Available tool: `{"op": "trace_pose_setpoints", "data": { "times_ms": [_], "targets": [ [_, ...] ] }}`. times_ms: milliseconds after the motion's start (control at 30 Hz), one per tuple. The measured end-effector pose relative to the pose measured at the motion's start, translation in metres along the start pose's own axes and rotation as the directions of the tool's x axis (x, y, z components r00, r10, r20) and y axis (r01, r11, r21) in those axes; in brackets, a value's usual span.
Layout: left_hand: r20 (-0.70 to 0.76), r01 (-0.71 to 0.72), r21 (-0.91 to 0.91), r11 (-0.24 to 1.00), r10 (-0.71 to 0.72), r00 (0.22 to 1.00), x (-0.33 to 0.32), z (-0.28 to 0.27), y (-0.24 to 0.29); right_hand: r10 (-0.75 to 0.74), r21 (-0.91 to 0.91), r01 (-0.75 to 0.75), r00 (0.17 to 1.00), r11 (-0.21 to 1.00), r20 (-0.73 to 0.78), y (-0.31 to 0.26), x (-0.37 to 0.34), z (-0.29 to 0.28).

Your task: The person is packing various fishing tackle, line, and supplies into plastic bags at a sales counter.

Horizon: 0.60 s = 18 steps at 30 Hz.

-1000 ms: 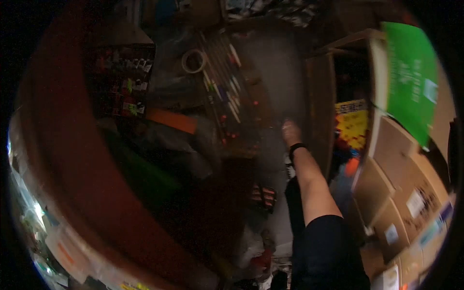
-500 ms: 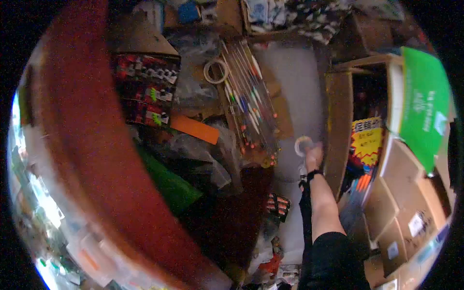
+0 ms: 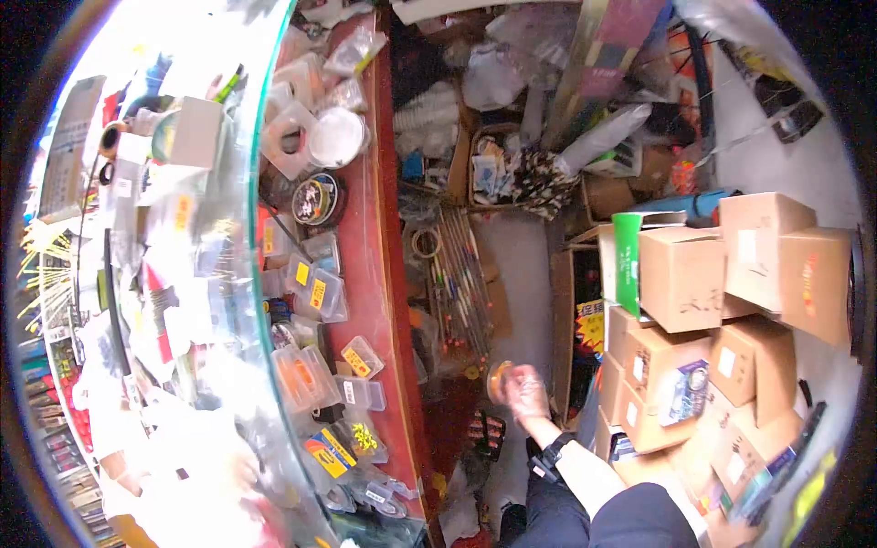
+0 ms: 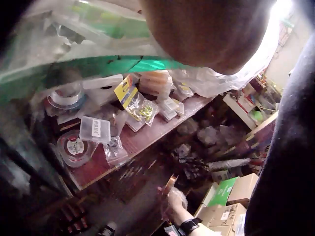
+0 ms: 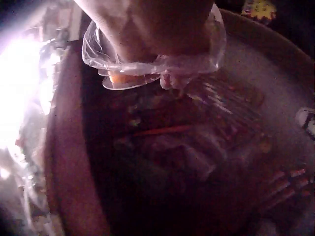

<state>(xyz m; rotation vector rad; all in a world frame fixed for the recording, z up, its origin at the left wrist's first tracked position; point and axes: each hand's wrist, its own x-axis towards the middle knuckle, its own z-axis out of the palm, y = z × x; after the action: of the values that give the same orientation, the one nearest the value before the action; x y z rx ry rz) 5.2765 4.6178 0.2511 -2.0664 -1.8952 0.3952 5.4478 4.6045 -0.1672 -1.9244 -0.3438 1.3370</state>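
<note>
My right hand (image 3: 525, 393) grips a flat round spool (image 3: 498, 382) with an orange tint, above the dark floor gap beside the counter. In the right wrist view, clear plastic (image 5: 219, 46) surrounds the fingers, and the spool (image 5: 120, 78) shows two thin discs with orange between them. The left hand (image 4: 211, 34) fills the top of the left wrist view, close over the glass counter's green edge (image 4: 113, 64); its fingers are hidden. In the head view, glare washes out that area of the counter.
A red ledge (image 3: 379, 365) carries clear plastic boxes (image 3: 315, 288) and packets. Cardboard boxes (image 3: 681, 279) are stacked on the right. Long thin fishing floats (image 3: 457, 283) lie beyond my right hand, and a ring (image 3: 426, 242) lies beside them. Crammed cartons (image 3: 493, 164) stand farther back.
The head view has swung, bringing the bright counter into sight on the left. The right hand, holding the round spool half a second ago, now appears lower and farther left in the view.
</note>
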Motion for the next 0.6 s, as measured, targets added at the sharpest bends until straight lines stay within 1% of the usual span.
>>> {"op": "trace_pose_setpoints", "data": {
  "times_ms": [33,67,100,133,200,233,267,300,333,400,433,467,500,533,600],
  "targets": [
    [0.068,0.180,-0.272,0.945,-0.168,0.984,0.003,-0.009,0.005,-0.125,-0.004,0.125,0.992,0.992,0.014,-0.042,-0.024,-0.009],
    [-0.006,0.167,-0.438,0.883,-0.189,0.982,0.007,-0.006,0.006,-0.248,-0.008,0.248,0.968,0.969,0.029,-0.079,-0.043,-0.017],
    [0.052,0.206,-0.457,0.865,-0.206,0.977,0.007,-0.003,0.006,-0.288,-0.105,0.297,0.953,0.949,0.095,-0.100,-0.053,-0.022],
    [0.109,0.244,-0.473,0.847,-0.219,0.970,0.007,-0.006,0.006,-0.318,-0.050,0.328,0.937,0.943,0.148,-0.115,-0.067,-0.025],
    [0.004,0.165,-0.521,0.837,-0.191,0.982,0.011,-0.013,0.009,-0.375,0.013,0.384,0.892,0.923,0.251,-0.177,-0.108,-0.040],
    [-0.015,0.166,-0.623,0.765,-0.223,0.975,0.018,-0.015,0.014,-0.413,0.186,0.371,0.854,0.910,0.317,-0.182,-0.121,-0.039],
    [0.019,0.193,-0.539,0.820,-0.217,0.976,0.014,-0.025,0.011,-0.459,0.351,0.336,0.805,0.874,0.374,-0.189,-0.134,-0.038],
    [0.093,0.256,-0.539,0.803,-0.245,0.965,0.015,-0.030,0.011,-0.459,0.485,0.213,0.753,0.848,0.472,-0.201,-0.151,-0.041],
    [0.167,0.319,-0.535,0.782,-0.272,0.948,0.016,-0.035,0.011,-0.387,0.426,0.137,0.714,0.894,0.583,-0.221,-0.166,-0.046],
    [0.025,0.204,-0.764,0.612,-0.288,0.957,-0.009,0.008,-0.002,-0.476,0.492,0.182,0.663,0.852,0.579,-0.255,-0.194,-0.050],
    [0.125,0.265,-0.818,0.511,-0.292,0.948,-0.011,-0.002,-0.003,-0.545,0.592,0.155,0.618,0.791,0.566,-0.257,-0.203,-0.047],
    [0.220,0.324,-0.856,0.403,-0.282,0.934,-0.009,-0.014,0.000,-0.556,0.593,0.167,0.608,0.788,0.567,-0.269,-0.215,-0.048],
    [0.296,0.361,-0.902,0.237,-0.269,0.916,-0.012,-0.024,0.003,-0.565,0.640,0.110,0.597,0.760,0.569,-0.285,-0.227,-0.052],
    [0.271,0.297,-0.950,0.095,-0.218,0.938,-0.023,-0.028,0.004,-0.575,0.684,0.049,0.587,0.728,0.570,-0.297,-0.238,-0.053],
    [0.192,0.196,-0.971,0.138,-0.046,0.980,-0.043,-0.042,-0.009,-0.622,0.716,0.059,0.549,0.696,0.559,-0.308,-0.252,-0.053]
  ]
}}
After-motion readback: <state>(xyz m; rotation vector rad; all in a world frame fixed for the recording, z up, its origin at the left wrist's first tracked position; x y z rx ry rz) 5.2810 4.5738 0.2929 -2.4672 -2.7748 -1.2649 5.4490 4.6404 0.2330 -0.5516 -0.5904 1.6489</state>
